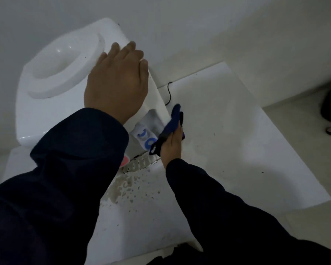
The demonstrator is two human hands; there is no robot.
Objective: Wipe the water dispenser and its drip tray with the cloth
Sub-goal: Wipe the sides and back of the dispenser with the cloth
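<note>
Wiping under way, judged mid-task. Right hand [171, 141] clenched round a dark blue cloth [173, 121], pressing it against the right front edge of the water dispenser [52, 115], just beside the tap recess. Left hand [117, 81] lies flat and released on the dispenser's top, grasping nothing, likely steadying the unit. Dispenser sits at the far left corner of a white surface [237, 131], close to the wall.

Done so far: hard to say; the glossy top shows a few dark specks near the bottle well [65, 64], so it probably wants another pass. Drip tray [139, 163], partly hidden under the left sleeve [69, 169], looks untouched: dark grime along its slots. A brownish speckled stain [126, 186] spreads on the surface in front of the tray.

Materials: dispenser is smooth moulded white plastic, rounded corners, a raised ring round the sunken well. Taps [145, 138] white with blue markings; a red part [125, 161] peeks out beside the sleeve. Tray is a slotted grille, ribbed. Cloth soft, limp, folded over the fingers. Thin black cord [169, 92] trails behind the unit
</note>
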